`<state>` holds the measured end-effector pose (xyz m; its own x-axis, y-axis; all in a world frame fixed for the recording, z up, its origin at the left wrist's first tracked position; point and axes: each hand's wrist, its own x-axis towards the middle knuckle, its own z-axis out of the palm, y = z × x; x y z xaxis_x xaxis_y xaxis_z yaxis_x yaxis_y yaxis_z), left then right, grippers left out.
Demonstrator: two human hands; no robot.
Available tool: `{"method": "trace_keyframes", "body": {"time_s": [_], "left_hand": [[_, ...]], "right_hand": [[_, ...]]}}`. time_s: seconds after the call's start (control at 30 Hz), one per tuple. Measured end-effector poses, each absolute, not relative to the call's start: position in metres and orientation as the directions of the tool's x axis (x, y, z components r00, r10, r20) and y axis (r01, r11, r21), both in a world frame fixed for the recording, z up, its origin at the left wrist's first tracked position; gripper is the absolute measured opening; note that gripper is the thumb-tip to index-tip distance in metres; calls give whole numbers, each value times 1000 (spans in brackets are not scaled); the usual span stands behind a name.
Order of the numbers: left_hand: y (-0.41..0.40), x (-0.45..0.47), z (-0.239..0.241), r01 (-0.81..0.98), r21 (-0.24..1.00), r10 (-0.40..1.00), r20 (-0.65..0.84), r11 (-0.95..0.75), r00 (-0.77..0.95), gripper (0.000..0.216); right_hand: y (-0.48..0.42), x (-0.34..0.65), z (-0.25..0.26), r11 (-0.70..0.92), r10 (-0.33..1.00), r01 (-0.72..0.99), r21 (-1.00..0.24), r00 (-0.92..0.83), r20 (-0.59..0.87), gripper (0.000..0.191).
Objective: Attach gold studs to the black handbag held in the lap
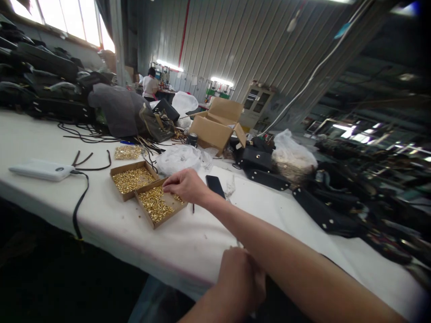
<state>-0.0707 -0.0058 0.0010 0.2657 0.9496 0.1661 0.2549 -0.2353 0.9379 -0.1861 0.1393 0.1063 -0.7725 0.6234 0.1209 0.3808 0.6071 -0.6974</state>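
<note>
My right hand point(187, 186) reaches over a shallow cardboard tray point(170, 216) of small gold-coloured metal pieces point(155, 204). Its fingertips are pinched together above the tray's far part; anything between them is too small to make out. My left hand point(239, 276) is closed at the table's near edge, partly beneath my right forearm, and what it grips is hidden. Touching the first tray is a second cardboard tray point(125, 196), full of similar gold pieces. Behind the trays lies a clear bag of gold pieces point(128, 152).
On the white table point(101, 224) are a white power bank point(42, 169) with a black cable, a dark phone point(215, 186), a crumpled plastic bag point(178, 159) and an open carton point(215, 130). Black bags point(259, 163) are piled right and left. A person point(150, 85) works farther back.
</note>
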Motion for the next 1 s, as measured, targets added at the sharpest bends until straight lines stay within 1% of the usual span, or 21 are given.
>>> {"method": "trace_keyframes", "body": {"time_s": [0.1, 0.17, 0.23, 0.3, 0.43, 0.53, 0.6, 0.67, 0.73, 0.8, 0.9, 0.97, 1.0], "left_hand": [[-13, -76, 9, 234, 937, 942, 193, -261, 276, 19], [-14, -77, 11, 197, 941, 934, 212, -275, 289, 23], [-13, -77, 9, 167, 945, 927, 224, -283, 301, 29], [-11, -76, 4, 146, 943, 917, 242, -299, 316, 29], [-9, -75, -10, 136, 919, 900, 317, -369, 301, 25], [-9, -75, -17, 141, 895, 889, 382, -424, 252, 25], [-9, -75, -18, 149, 885, 886, 404, -442, 228, 25], [-8, -74, -18, 173, 880, 889, 403, -441, 216, 25], [-8, -75, -19, 212, 864, 886, 419, -457, 201, 25], [-8, -77, -22, 258, 832, 870, 458, -492, 182, 26], [-8, -83, -29, 311, 764, 825, 529, -565, 200, 27], [-7, -85, -34, 356, 745, 825, 516, -564, 230, 27], [-7, -84, -34, 408, 768, 867, 471, -494, 162, 25]], "right_hand": [[130, -133, 127, 463, 667, 302, -833, -738, 103, 17], [117, -85, 144, 338, 729, 256, -905, -680, 80, 30], [97, -34, 160, 245, 802, 252, -936, -595, 50, 43], [71, 16, 171, 174, 862, 271, -947, -507, 13, 48], [16, 104, 172, 51, 957, 374, -926, -284, -62, 40], [-13, 148, 160, -17, 981, 498, -867, -159, -111, 25], [-22, 163, 151, 11, 985, 599, -801, -146, -96, 13], [-23, 168, 142, 95, 985, 665, -741, -171, -27, 13], [-18, 166, 134, 178, 976, 667, -723, -214, 43, 16], [-11, 163, 126, 197, 966, 609, -768, -253, 48, 16], [-2, 161, 114, 86, 952, 467, -880, -300, -66, 15], [1, 163, 107, 8, 938, 375, -927, -325, -123, 19], [2, 165, 104, -10, 933, 337, -941, -335, -130, 23]]}}
